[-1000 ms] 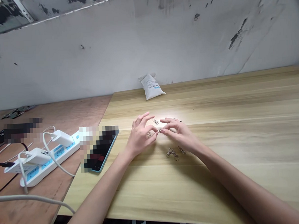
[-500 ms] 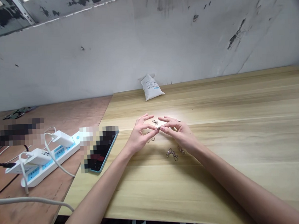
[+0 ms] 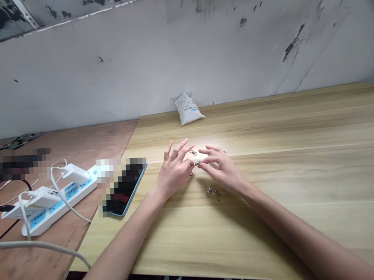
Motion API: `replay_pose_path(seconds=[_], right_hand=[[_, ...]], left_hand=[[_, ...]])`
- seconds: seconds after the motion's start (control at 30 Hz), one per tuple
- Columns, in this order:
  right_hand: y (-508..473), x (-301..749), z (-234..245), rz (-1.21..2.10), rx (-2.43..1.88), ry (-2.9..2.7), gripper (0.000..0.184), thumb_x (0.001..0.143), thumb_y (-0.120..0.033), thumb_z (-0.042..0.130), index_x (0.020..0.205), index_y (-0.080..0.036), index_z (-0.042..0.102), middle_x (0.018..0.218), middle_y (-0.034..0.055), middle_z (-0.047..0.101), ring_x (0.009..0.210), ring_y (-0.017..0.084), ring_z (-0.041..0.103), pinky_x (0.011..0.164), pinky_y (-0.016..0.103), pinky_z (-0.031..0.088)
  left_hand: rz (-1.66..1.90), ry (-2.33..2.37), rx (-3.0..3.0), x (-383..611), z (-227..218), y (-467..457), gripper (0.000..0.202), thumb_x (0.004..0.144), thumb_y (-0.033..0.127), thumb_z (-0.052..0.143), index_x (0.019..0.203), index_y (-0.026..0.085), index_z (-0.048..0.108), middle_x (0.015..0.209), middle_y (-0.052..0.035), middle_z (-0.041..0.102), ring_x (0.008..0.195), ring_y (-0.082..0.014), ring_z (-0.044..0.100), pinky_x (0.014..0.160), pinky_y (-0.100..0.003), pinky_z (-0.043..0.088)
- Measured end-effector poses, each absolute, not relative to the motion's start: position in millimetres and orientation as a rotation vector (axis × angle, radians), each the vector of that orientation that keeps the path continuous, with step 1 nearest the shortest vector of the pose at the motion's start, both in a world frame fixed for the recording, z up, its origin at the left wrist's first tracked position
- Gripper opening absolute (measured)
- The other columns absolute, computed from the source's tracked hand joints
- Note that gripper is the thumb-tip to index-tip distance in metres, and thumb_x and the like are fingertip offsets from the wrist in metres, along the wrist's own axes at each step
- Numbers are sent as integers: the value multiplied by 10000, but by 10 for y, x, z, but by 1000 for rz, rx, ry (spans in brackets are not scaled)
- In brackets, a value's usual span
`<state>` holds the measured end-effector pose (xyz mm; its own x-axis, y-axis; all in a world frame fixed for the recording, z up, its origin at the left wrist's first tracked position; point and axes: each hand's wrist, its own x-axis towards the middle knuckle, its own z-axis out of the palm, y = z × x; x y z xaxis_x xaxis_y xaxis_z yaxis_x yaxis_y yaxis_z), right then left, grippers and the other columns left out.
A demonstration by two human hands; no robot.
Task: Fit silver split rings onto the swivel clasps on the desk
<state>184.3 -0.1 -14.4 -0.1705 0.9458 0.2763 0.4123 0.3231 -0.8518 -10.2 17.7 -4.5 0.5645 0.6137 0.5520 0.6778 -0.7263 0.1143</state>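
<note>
Between my two hands a small metal clasp (image 3: 197, 164) is pinched at the fingertips, its finer detail too small to make out. My left hand (image 3: 176, 170) grips its left end with thumb and index finger, the other fingers spread upward. Thumb and index finger of my right hand (image 3: 223, 168) close on its right end. Just beyond the fingertips lies another metal clasp (image 3: 193, 152). A small metal ring (image 3: 191, 173) shows partly under my left hand. Nearer to me, a cluster of metal clasps (image 3: 213, 193) rests on the wooden tabletop (image 3: 267, 132).
A white labelled plastic packet (image 3: 188, 110) lies by the wall (image 3: 134, 64). Left of my left forearm is a phone (image 3: 127, 188). A white power strip (image 3: 80, 194) with plugged-in chargers and cables sits on the reddish board (image 3: 112, 137) further left.
My left hand has turned more palm-down, its free fingers raised and spread, and now covers most of the rings. My right hand shifted slightly and hides the clasp beside it.
</note>
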Motion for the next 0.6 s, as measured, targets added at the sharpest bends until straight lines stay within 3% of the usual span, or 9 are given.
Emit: replay_pose_path(seconds=[0.13,0.23,0.37,0.6], right_hand=[[1,1853,-99,906,-1162,-1659,119,859,-306,645,849,-273,759,1293,62,631,1352,271,391,1067,530,363],[1,1869,-66,990,-1108,-1623,131,863,-346,645,866,-289,763,1290,50,633,1353,262,398,1083,520,350],[-2,1869,-67,1033,-1095,-1588,141,857,-382,651,857,-301,766,1285,43,634,1363,259,392,1102,517,339],[-4,1865,-89,1136,-1068,-1551,190,835,-429,652,876,-290,775,1315,79,592,1384,274,352,1029,475,458]], left_hand=[[-1038,-1282,-2691,-120,-13,167,83,890,244,616,911,230,695,1373,-70,547,1409,-275,342,1154,-566,264],[-1214,-1376,-2828,-130,6,168,88,878,263,641,939,250,703,1379,-55,540,1411,-260,333,1130,-544,323],[-1392,-1486,-2885,-130,2,184,49,861,268,668,850,240,707,1388,-36,541,1415,-250,337,1151,-541,303],[-1513,-1580,-2844,-165,38,214,54,847,271,684,884,267,723,1414,-19,522,1420,-244,338,1166,-540,278]])
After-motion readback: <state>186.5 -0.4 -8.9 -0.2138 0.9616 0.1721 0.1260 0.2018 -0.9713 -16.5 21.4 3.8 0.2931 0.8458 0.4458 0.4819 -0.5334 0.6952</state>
